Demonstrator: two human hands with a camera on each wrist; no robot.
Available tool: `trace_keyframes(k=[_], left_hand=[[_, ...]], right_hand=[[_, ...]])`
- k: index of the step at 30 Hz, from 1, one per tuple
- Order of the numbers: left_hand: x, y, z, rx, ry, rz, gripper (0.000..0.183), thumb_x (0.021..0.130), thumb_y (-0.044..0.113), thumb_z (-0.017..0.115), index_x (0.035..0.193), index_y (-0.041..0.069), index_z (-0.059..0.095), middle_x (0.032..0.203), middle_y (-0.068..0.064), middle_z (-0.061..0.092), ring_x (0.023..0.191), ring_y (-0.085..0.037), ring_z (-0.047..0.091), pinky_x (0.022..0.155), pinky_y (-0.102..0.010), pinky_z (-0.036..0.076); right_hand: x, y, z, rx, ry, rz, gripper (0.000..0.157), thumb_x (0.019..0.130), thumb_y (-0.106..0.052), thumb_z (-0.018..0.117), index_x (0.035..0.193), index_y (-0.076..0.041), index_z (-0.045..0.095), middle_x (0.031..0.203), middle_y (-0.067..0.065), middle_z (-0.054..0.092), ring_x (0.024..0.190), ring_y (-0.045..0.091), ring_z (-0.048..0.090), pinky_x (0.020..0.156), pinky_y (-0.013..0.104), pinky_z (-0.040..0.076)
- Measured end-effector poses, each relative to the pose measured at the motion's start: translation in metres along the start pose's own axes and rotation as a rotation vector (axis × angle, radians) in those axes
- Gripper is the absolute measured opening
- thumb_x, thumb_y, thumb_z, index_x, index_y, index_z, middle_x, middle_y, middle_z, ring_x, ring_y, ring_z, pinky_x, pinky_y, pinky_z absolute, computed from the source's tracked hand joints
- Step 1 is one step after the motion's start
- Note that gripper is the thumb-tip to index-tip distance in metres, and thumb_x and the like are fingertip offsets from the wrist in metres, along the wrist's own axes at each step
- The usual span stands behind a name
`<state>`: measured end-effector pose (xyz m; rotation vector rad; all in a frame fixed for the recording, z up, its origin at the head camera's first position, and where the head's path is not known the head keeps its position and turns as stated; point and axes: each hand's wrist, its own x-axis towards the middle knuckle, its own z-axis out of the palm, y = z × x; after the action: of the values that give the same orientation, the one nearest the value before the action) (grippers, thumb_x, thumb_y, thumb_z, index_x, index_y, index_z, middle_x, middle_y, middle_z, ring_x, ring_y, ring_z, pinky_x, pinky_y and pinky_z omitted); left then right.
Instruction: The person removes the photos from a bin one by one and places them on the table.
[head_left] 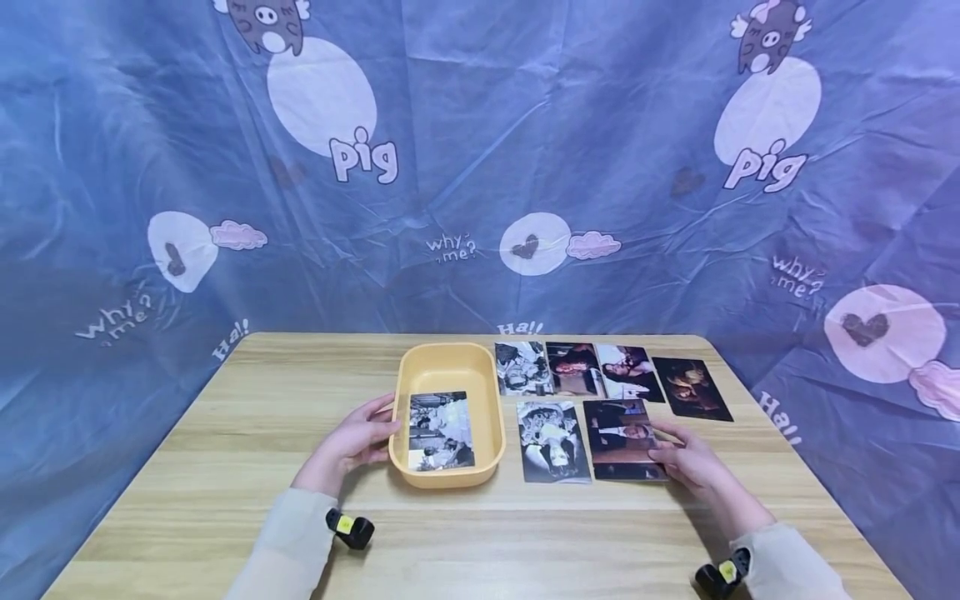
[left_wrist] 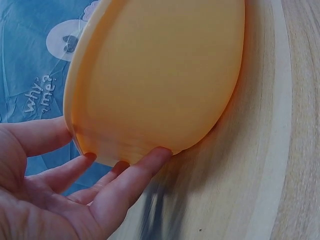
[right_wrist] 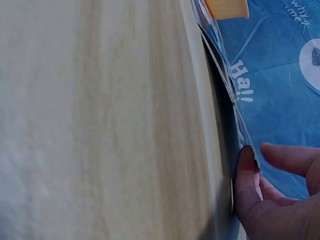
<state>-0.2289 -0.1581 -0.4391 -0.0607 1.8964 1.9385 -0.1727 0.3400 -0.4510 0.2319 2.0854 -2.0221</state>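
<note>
My left hand (head_left: 365, 433) holds the left side of a yellow plastic tray (head_left: 491, 417), thumb at the rim and fingers against the outer wall (left_wrist: 165, 90). Inside the tray lies a black-and-white photo card (head_left: 441, 429). On the right, my right hand (head_left: 693, 458) pinches the right edge of a colour photo card (head_left: 621, 446) showing a person in dark clothes. The right wrist view has the thumb and fingers (right_wrist: 246, 172) at that card's edge. Just left of it lies another black-and-white photo card (head_left: 553, 442).
Behind these two cards is a row of photo cards: a black-and-white one (head_left: 523, 368), a reddish one (head_left: 573, 369), a third (head_left: 628, 372) and a dark one (head_left: 690, 388). Everything rests on a wooden table (head_left: 480, 542), with a blue printed curtain (head_left: 465, 167) behind its far edge.
</note>
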Motion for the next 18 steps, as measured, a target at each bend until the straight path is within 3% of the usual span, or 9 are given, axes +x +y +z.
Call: trace_keyframes(k=[3, 5, 8, 10, 14, 16, 18], left_hand=[[0.0, -0.001, 0.0, 0.001, 0.006, 0.0, 0.066, 0.094, 0.0, 0.051, 0.153, 0.006, 0.021, 0.153, -0.028, 0.027, 0.109, -0.03, 0.063, 0.086, -0.042, 0.058], [0.0, -0.001, 0.001, -0.004, 0.009, -0.002, 0.066, 0.094, 0.0, 0.052, 0.153, 0.006, 0.021, 0.153, -0.028, 0.028, 0.109, -0.03, 0.063, 0.086, -0.042, 0.058], [0.0, -0.001, 0.001, -0.007, 0.003, -0.002, 0.067, 0.094, 0.001, 0.052, 0.153, 0.006, 0.02, 0.153, -0.028, 0.027, 0.112, -0.032, 0.061, 0.087, -0.043, 0.058], [-0.001, -0.001, 0.001, -0.008, 0.0, -0.003, 0.068, 0.094, 0.001, 0.053, 0.153, 0.006, 0.02, 0.153, -0.029, 0.026, 0.113, -0.033, 0.06, 0.087, -0.043, 0.058], [-0.001, -0.001, 0.002, -0.01, -0.004, -0.005, 0.069, 0.094, 0.001, 0.054, 0.153, 0.006, 0.02, 0.154, -0.028, 0.025, 0.113, -0.034, 0.061, 0.088, -0.043, 0.057], [-0.001, -0.001, 0.002, -0.011, -0.003, -0.007, 0.069, 0.094, 0.001, 0.054, 0.153, 0.006, 0.02, 0.154, -0.028, 0.026, 0.113, -0.033, 0.061, 0.088, -0.043, 0.058], [-0.001, -0.001, 0.002, -0.008, -0.002, -0.006, 0.068, 0.094, 0.001, 0.053, 0.153, 0.006, 0.02, 0.153, -0.029, 0.026, 0.113, -0.033, 0.061, 0.087, -0.043, 0.058]], right_hand=[[-0.002, 0.001, -0.001, -0.056, 0.02, 0.013, 0.055, 0.09, 0.002, 0.055, 0.139, 0.012, 0.035, 0.091, -0.012, 0.065, 0.079, -0.004, 0.061, 0.07, 0.013, 0.053], [-0.003, 0.0, -0.002, -0.091, 0.018, 0.004, 0.065, 0.091, -0.001, 0.055, 0.141, 0.021, 0.019, 0.1, -0.009, 0.064, 0.084, -0.005, 0.06, 0.075, 0.014, 0.053], [-0.008, -0.004, -0.002, -0.119, 0.013, -0.01, 0.067, 0.092, -0.003, 0.053, 0.141, 0.024, 0.016, 0.113, -0.001, 0.06, 0.088, -0.007, 0.057, 0.079, 0.012, 0.052], [-0.011, -0.007, -0.001, -0.131, 0.009, -0.008, 0.068, 0.093, -0.005, 0.054, 0.141, 0.024, 0.015, 0.124, 0.014, 0.057, 0.09, -0.009, 0.055, 0.08, 0.011, 0.051], [-0.014, -0.017, 0.004, -0.111, 0.0, 0.007, 0.071, 0.096, -0.008, 0.05, 0.145, 0.019, 0.007, 0.147, 0.038, 0.026, 0.09, -0.014, 0.05, 0.09, 0.012, 0.048], [-0.013, -0.024, 0.009, -0.071, -0.002, -0.008, 0.072, 0.097, -0.008, 0.046, 0.148, 0.015, 0.0, 0.151, 0.039, 0.009, 0.09, -0.016, 0.049, 0.095, 0.012, 0.046], [-0.009, -0.034, 0.016, -0.011, 0.0, -0.03, 0.073, 0.099, -0.008, 0.044, 0.149, 0.011, -0.005, 0.151, 0.036, 0.011, 0.092, -0.017, 0.049, 0.098, 0.011, 0.044]])
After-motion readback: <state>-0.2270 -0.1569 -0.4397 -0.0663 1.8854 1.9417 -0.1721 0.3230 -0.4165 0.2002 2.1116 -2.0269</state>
